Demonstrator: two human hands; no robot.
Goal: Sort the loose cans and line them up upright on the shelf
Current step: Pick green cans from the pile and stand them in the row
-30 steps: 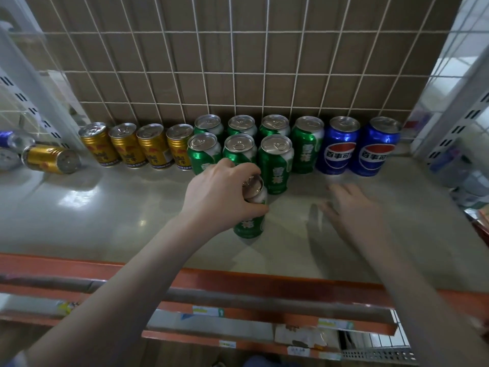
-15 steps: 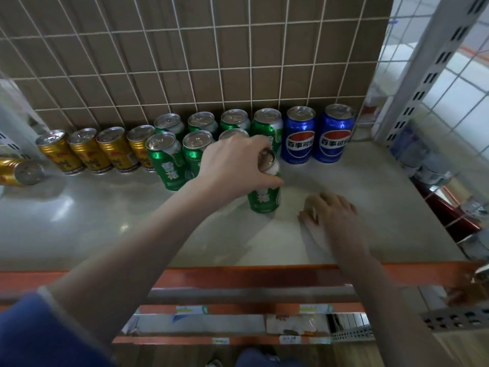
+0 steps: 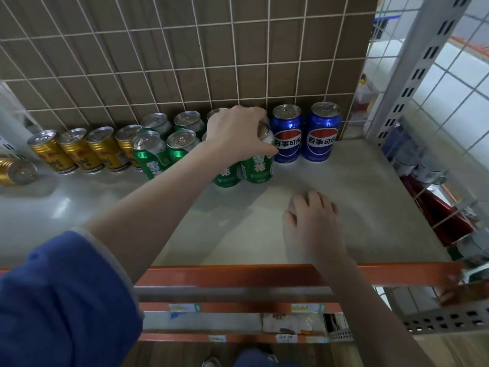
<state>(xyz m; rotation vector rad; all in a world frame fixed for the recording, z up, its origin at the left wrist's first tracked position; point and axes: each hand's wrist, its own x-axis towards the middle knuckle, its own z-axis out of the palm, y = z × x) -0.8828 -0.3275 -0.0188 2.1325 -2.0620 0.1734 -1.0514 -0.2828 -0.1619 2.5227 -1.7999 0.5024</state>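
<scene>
My left hand (image 3: 238, 133) grips the top of an upright green can (image 3: 258, 165), which stands at the right end of the front green row, beside another green can (image 3: 227, 176). More green cans (image 3: 149, 154) stand in two rows to the left. Two blue cans (image 3: 287, 133) stand upright at the back wall to the right of the held can. Several gold cans (image 3: 75, 149) stand in a line at the left. My right hand (image 3: 313, 221) rests flat on the shelf (image 3: 330, 186), fingers loosely spread, holding nothing.
One gold can (image 3: 16, 170) lies on its side at the far left. A wire grid backs the shelf. A white slotted upright (image 3: 412, 67) and a wire side panel close the right side; red and silver cans (image 3: 434, 207) lie behind it. An orange rail (image 3: 238, 274) edges the front.
My left hand has carried the green can back and right into the front green row, next to the blue cans. My right hand stayed on the shelf; the view has swung right.
</scene>
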